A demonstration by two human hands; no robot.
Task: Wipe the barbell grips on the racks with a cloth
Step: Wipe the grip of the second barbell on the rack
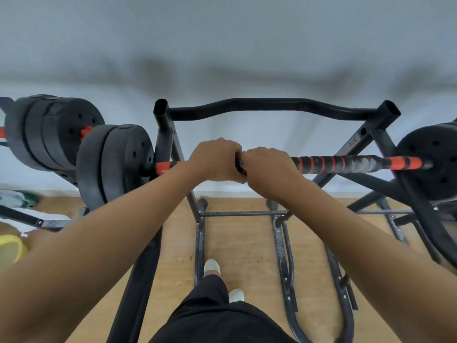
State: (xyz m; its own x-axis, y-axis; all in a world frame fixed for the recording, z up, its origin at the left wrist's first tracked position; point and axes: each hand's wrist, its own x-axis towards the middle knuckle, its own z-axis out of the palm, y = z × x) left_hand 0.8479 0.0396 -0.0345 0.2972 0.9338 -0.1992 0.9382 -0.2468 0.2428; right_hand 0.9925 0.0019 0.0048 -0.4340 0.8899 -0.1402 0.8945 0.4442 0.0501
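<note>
Beneath both hands, wood floor [242, 238] runs to a pale wall [222, 45], while the left hand [215, 159] and right hand [267, 167], touching, curl tightly around the barbell [306, 162] on the black rack [164, 137], with striped grip [358, 163] exposed to their right and weight plates [116, 164] close on their left.

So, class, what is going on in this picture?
A person stands at a rack and grips the barbell on it near its middle with both hands. The left hand and right hand are side by side, touching. A cloth cannot be made out; something dark shows between the hands.
</note>
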